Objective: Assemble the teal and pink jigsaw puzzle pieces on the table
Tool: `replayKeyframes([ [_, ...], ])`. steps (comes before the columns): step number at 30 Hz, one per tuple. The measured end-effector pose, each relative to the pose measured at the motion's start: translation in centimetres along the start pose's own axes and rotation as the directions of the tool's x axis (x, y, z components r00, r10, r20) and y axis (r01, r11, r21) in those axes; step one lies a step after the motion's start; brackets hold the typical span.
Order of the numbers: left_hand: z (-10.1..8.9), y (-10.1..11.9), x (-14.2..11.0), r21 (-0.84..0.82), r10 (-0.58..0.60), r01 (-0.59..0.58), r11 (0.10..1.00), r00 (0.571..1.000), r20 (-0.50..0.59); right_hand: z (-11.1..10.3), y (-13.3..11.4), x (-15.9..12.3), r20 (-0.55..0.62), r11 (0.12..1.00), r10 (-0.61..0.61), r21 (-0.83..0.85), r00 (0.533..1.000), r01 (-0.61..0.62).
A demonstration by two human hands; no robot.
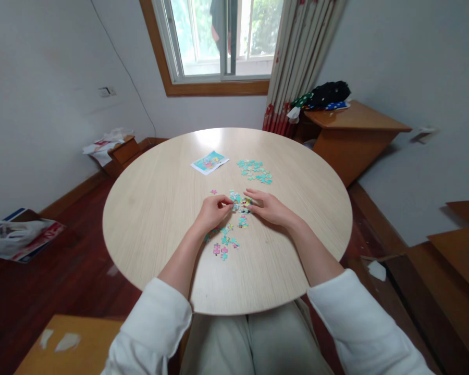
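A small joined patch of jigsaw puzzle pieces (243,202) lies on the round table (148,208) between my two hands. My left hand (214,212) is at the patch's left edge, thumb and forefinger pinched on a jigsaw puzzle piece (235,206) that is partly hidden. On the right side, my right hand (271,207) lies with fingers apart, its fingertips touching or just over the patch's edge. Loose pink and turquoise pieces (224,252) are spread near my left forearm. A single pink piece (213,192) sits beyond my left hand.
Farther back on the table are a cluster of turquoise pieces (255,171) and a printed picture sheet (210,162). A wooden desk (359,117) with dark cloth on it stands at the back right, near the curtain (297,47). A cardboard box (74,344) is at lower left.
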State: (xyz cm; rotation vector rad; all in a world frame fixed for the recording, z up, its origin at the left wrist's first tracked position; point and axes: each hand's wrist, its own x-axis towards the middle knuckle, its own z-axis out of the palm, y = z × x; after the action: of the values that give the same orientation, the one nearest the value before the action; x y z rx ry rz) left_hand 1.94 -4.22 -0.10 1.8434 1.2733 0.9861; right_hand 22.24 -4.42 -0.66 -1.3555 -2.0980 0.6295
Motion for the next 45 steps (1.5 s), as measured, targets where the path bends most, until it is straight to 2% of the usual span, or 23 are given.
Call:
replayKeyframes([
  [4, -0.1, -0.3, -0.1, 0.004, -0.010, 0.010, 1.000, 1.000, 0.009, 0.0, -0.3, -0.1, 0.089, 0.997, 0.006, -0.073, 0.996, 0.000],
  [10, -0.2, -0.2, -0.2, 0.039, -0.029, 0.028, 0.999, 0.999, 0.033, 0.5, -1.0, -0.1, 0.182, 0.984, 0.092, -0.170, 0.979, -0.060],
  [28, -0.2, -0.7, -0.2, 0.137, -0.031, 0.026, 0.990, 0.999, 0.031, 0.9, -0.8, 0.1, 0.183, 0.979, 0.054, -0.205, 0.982, -0.015],
  [34, -0.2, -1.0, -0.2, 0.146, -0.006, -0.001, 0.989, 0.999, 0.045, 0.7, -1.5, 0.1, 0.198, 0.973, 0.093, -0.225, 0.976, -0.048],
  [45, -0.2, -0.9, -0.3, 0.160, 0.042, -0.048, 0.986, 0.998, 0.043, 1.0, -1.0, 0.1, 0.172, 0.977, 0.062, -0.212, 0.983, -0.025],
])
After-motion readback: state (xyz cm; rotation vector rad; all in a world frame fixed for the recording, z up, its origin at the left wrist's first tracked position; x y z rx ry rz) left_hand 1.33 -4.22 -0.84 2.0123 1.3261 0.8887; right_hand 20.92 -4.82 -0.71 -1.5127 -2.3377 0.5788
